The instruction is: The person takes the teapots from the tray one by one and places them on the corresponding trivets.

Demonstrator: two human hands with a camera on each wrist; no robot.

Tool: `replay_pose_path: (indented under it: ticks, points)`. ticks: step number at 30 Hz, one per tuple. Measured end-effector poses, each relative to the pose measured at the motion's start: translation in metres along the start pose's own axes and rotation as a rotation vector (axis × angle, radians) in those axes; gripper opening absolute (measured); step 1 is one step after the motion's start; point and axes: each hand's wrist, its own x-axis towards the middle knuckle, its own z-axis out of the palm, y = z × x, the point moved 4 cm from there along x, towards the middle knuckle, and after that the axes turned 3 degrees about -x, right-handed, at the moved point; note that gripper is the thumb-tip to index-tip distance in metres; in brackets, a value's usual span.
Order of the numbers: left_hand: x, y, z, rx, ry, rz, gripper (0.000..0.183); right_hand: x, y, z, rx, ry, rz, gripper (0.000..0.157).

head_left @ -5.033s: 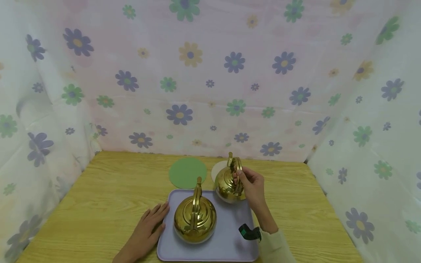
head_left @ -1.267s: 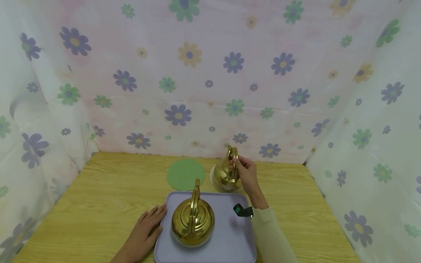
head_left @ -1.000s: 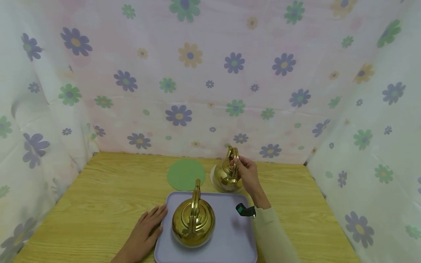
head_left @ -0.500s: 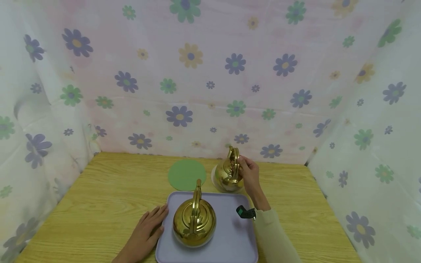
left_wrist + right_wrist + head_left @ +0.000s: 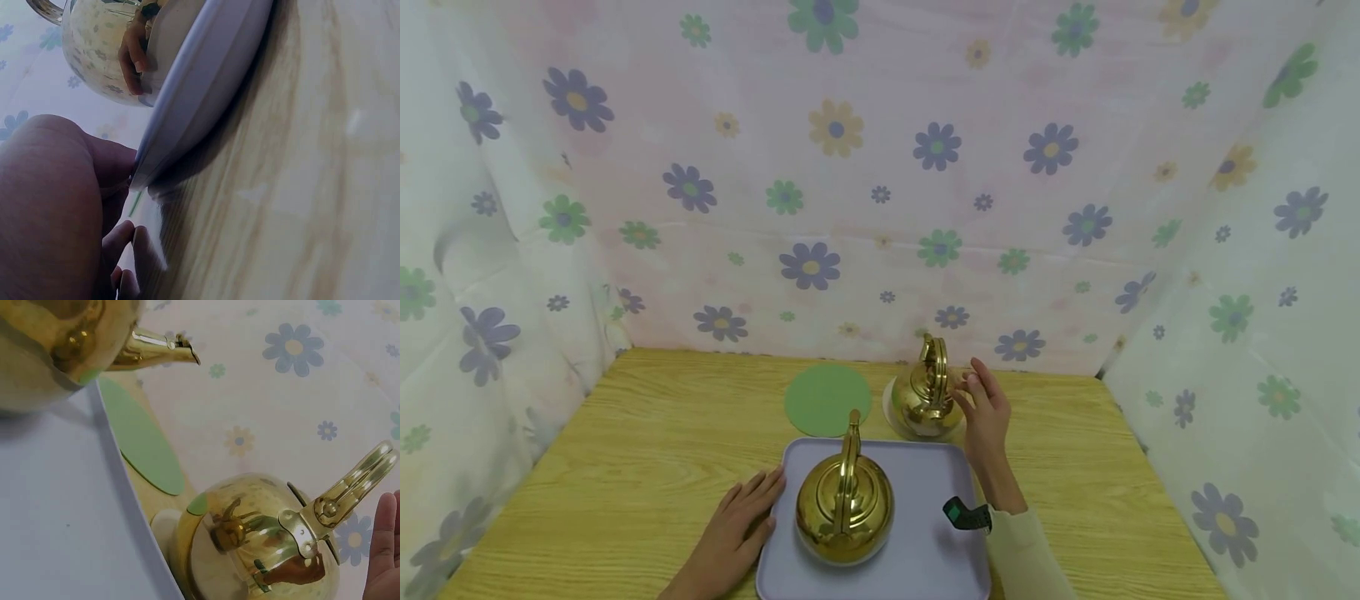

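Note:
A gold kettle (image 5: 910,408) stands on a whitish round mat (image 5: 888,407) behind the tray, its handle upright. Just to its right is my right hand (image 5: 987,412), fingers loosely bent and off the handle; the right wrist view shows a gap between that hand and the kettle handle (image 5: 359,481). A second gold kettle (image 5: 820,508) stands on the left half of the lilac tray (image 5: 932,550), spout pointing away. My left hand (image 5: 730,529) lies with extended fingers against the tray's left edge. In the left wrist view its thumb (image 5: 112,159) touches the tray rim.
A green round mat (image 5: 827,398) lies behind the tray, left of the whitish one. Wood-grain table (image 5: 625,467) extends to both sides. A flower-patterned curtain (image 5: 880,167) encloses the back and sides. A black device (image 5: 966,515) is strapped to the right wrist.
The right hand carried one kettle from over the tray's back edge to the whitish mat, then released its handle and drew back to the right. The left hand stays at the tray.

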Motion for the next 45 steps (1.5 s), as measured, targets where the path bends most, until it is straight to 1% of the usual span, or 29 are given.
replay_pose_path:
  ticks: [5, 10, 15, 21, 25, 29, 33, 40, 43, 45]
  points:
    - [-0.001, 0.0, 0.0, -0.001, 0.001, -0.002, 0.051, -0.013, -0.004, -0.001, 0.041, -0.039, 0.033, 0.035]
    - [-0.001, 0.001, 0.0, 0.003, 0.0, -0.001, 0.051, -0.024, -0.006, 0.001, 0.079, -0.131, 0.068, 0.04]
    - [-0.001, 0.001, 0.0, 0.01, 0.005, 0.002, 0.051, -0.036, -0.007, 0.005, 0.116, -0.284, 0.122, 0.05]
    - [-0.001, 0.001, 0.001, 0.012, -0.001, -0.001, 0.05, -0.059, -0.005, 0.015, 0.176, -0.495, 0.212, 0.037]
    - [-0.001, 0.0, 0.001, 0.007, -0.008, -0.012, 0.05, -0.076, -0.001, 0.023, 0.213, -0.61, 0.282, 0.039]
    - [-0.001, 0.0, 0.001, -0.001, -0.015, -0.022, 0.05, -0.09, -0.001, 0.031, 0.248, -0.651, 0.376, 0.042]
    - [-0.002, 0.001, 0.0, -0.003, -0.02, -0.029, 0.051, -0.104, -0.004, 0.039, 0.269, -0.687, 0.438, 0.044]
    - [-0.003, 0.002, -0.001, -0.009, -0.023, -0.035, 0.051, -0.123, -0.011, 0.051, 0.284, -0.782, 0.461, 0.049]
    - [-0.003, 0.002, -0.001, -0.014, -0.022, -0.039, 0.051, -0.128, -0.012, 0.056, 0.292, -0.802, 0.478, 0.052]
    - [-0.002, 0.002, -0.001, -0.015, -0.021, -0.04, 0.051, -0.131, -0.012, 0.058, 0.299, -0.798, 0.506, 0.052]
